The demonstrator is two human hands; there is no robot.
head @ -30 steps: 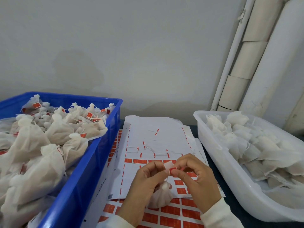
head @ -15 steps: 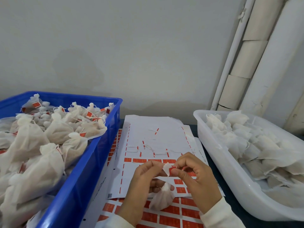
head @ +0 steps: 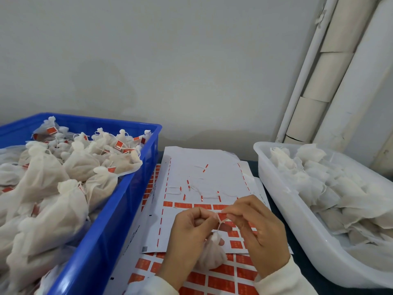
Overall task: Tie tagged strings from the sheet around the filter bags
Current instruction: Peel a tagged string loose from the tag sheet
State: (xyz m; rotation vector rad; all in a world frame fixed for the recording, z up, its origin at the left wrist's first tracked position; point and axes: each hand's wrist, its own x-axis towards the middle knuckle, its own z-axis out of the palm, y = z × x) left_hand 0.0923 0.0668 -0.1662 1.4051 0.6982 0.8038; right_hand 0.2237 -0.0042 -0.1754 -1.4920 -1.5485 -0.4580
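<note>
1. Your left hand (head: pixel 189 228) and right hand (head: pixel 258 233) are both over the near-middle of the tabletop (head: pixel 302 255), each grip pinched together on the string (head: pixel 221 223) with its red tag.
2. The filter bag (head: pixel 210 255) hangs from that string just below your fingers, long axis roughly upright, gathered neck pointing up, round belly down over the tag sheet (head: pixel 204 173).
3. The string runs up from the neck, then splits left and right to your two pinches.
4. The blue crate (head: pixel 110 226) of tied bags crowds the left edge; its rim sits just beside your left wrist.
5. The white tub (head: pixel 282 201) of untied bags takes the right edge, near your right hand.
6. Open room is the sheet strip between crate and tub, running toward the far edge by the wall.
</note>
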